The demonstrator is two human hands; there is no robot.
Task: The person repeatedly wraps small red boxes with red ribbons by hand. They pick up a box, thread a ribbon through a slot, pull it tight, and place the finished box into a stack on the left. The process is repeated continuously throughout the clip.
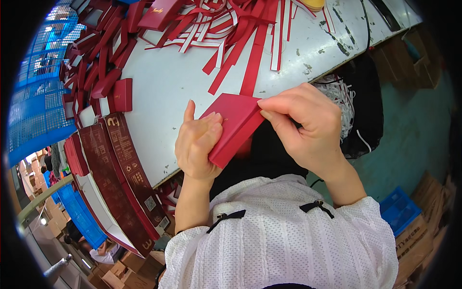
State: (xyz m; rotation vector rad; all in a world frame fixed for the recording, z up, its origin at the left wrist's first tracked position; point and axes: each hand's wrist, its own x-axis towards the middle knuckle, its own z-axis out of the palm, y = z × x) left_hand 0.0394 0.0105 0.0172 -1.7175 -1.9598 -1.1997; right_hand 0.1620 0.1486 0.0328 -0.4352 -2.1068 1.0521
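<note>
A red box (231, 120) with a flat lid is held tilted over the table's near edge, in front of my body. My left hand (199, 142) grips it from the left side, fingers lying over the top and thumb raised. At the box's far right corner my right hand (305, 125) pinches with thumb and forefinger, at the edge of the lid. Whether a ribbon end is in that pinch is too small to make out. Just beyond the box, red ribbon strips (255, 62) with white backing lie spread on the table.
Many similar red boxes (103, 62) are piled at the left beside a blue plastic basket (43, 82). A dark red printed carton (120, 178) stands at the table's left edge. The white table (159, 96) has chipped paint. White scraps (337, 98) fill a black bag at right.
</note>
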